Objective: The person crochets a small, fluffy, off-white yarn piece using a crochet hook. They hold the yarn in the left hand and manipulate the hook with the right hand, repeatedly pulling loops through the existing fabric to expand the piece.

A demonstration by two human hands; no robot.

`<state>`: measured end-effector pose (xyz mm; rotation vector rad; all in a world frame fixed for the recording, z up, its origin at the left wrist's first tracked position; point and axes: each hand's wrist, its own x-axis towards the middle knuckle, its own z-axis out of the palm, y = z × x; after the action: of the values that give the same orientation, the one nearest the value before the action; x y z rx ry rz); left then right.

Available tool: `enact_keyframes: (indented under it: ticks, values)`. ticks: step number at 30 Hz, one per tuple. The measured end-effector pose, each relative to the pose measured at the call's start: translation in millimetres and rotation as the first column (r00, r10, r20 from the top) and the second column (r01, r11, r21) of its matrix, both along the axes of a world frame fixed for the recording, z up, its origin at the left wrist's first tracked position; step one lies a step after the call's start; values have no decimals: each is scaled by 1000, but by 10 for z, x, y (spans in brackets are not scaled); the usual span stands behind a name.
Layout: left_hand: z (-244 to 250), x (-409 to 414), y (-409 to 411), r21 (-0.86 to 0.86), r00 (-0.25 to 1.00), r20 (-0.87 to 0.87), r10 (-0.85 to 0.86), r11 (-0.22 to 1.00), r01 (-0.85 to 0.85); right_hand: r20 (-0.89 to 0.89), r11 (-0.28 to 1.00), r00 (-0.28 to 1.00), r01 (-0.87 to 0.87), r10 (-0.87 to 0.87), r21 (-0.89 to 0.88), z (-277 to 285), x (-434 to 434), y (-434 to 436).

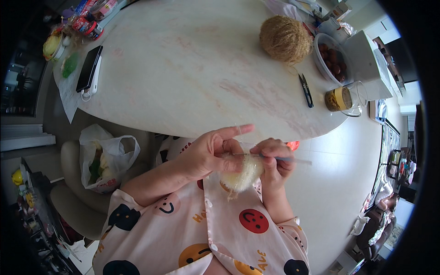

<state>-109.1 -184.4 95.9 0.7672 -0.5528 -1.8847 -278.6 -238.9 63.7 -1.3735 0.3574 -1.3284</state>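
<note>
A small, fuzzy, pale cream crochet piece (245, 177) hangs between my two hands, just beyond the shirt front. My left hand (218, 151) pinches it between thumb and fingers, with the index finger stretched out and a thin strand of yarn looped over it. A crochet hook (282, 158) with a grey-blue grip lies in my right hand (276, 160), its metal shaft reaching across the top of the piece towards the left fingers. The hook's tip is hidden or too blurred to make out. A short tan yarn tail dangles under the piece.
On the marble-look table (165, 75) sit a tan yarn ball (283, 39), thread snips (306, 91), a glass mug (340, 98), a plastic bowl (318, 62) of brown round items and a phone (90, 68). A plastic bag (120, 165) rests on a chair at left.
</note>
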Motion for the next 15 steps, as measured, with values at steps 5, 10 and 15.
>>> enact_keyframes:
  ticks: [5,10,15]
  values:
    - [6,-103,47,-138,950,269,160,982,-127,-277,836,878,211,-390,-507,12,8,16]
    - [-48,-36,8,-76,974,228,9,997,9,-146,643,885,198,-441,-739,19,13,-10]
    - [-101,63,-53,-7,968,-235,-86,996,87,71,986,997,13,-25,164,99,5,47]
